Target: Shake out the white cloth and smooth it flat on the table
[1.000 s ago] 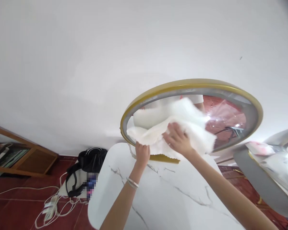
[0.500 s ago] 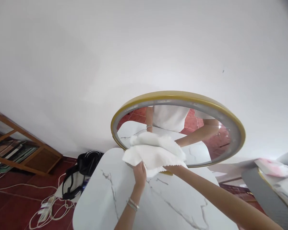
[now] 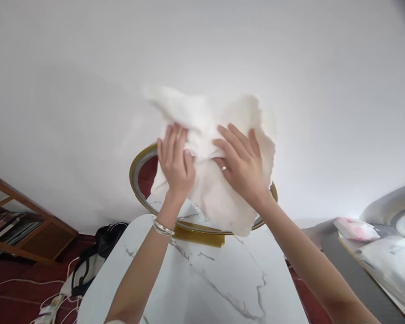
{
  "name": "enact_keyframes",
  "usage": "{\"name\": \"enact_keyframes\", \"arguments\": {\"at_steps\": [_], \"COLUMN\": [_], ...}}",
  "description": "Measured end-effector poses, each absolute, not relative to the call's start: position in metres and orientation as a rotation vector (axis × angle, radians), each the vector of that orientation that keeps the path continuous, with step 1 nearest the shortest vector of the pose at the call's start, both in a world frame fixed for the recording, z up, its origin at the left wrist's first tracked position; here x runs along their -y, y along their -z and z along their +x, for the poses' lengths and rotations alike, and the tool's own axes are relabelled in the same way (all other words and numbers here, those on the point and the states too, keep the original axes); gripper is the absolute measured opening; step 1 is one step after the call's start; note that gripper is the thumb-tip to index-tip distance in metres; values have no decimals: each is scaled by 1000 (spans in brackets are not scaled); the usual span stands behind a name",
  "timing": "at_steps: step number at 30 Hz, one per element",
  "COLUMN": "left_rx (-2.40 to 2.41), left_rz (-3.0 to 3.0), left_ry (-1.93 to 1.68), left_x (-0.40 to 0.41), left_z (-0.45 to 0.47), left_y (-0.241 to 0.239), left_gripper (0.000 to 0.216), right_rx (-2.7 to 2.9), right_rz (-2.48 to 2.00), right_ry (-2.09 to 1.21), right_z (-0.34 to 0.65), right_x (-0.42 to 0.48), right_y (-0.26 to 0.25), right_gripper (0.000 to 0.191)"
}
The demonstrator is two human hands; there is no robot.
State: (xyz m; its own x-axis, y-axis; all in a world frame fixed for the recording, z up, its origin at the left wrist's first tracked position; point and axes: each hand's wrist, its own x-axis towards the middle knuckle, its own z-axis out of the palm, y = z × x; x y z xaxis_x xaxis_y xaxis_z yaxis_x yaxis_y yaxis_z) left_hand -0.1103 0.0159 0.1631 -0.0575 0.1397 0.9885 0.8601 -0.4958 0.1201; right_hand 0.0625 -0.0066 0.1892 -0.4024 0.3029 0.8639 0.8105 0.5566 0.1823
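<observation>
A white cloth [image 3: 216, 189] with a scalloped edge is spread between my hands, partly blurred at its upper left. My left hand [image 3: 177, 168] lies over the cloth's left side, its fingers bunched on the fabric. On the right side, my right hand [image 3: 243, 166], with a ring on one finger, grips the cloth with its fingers partly spread. Behind the cloth, a round mirror with a gold frame [image 3: 134, 173] is mostly covered. Its gold base [image 3: 199, 236] rests on a white marble-patterned table [image 3: 202, 283].
A white wall [image 3: 87, 90] rises behind the table. At left are a wooden shelf [image 3: 50, 238] with books, a black bag [image 3: 104, 243] and white cables on the red floor. A pink-and-white pack [image 3: 356, 228] lies on a grey cabinet [image 3: 354, 270] at right.
Both hands have lifted the cloth up and toward me from the mirror's lower part, and it is now more spread out. The view has shifted, with the mirror further left.
</observation>
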Motion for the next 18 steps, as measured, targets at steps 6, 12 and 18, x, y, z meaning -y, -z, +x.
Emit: {"name": "enact_keyframes", "arguments": {"at_steps": [6, 12, 18], "left_rx": [1127, 1289, 1938], "left_rz": [-1943, -1997, -1866], "left_ry": [1409, 1304, 1581], "left_x": [13, 26, 55], "left_z": [-32, 4, 11], "left_y": [-113, 23, 140], "left_gripper": [74, 70, 70], "right_rx": [1628, 1648, 1986], "right_rz": [-810, -999, -1078], "right_ry": [804, 968, 342], "right_z": [134, 164, 160], "right_x": [9, 18, 38], "right_y": [-92, 36, 100], "right_gripper": [26, 16, 27]}}
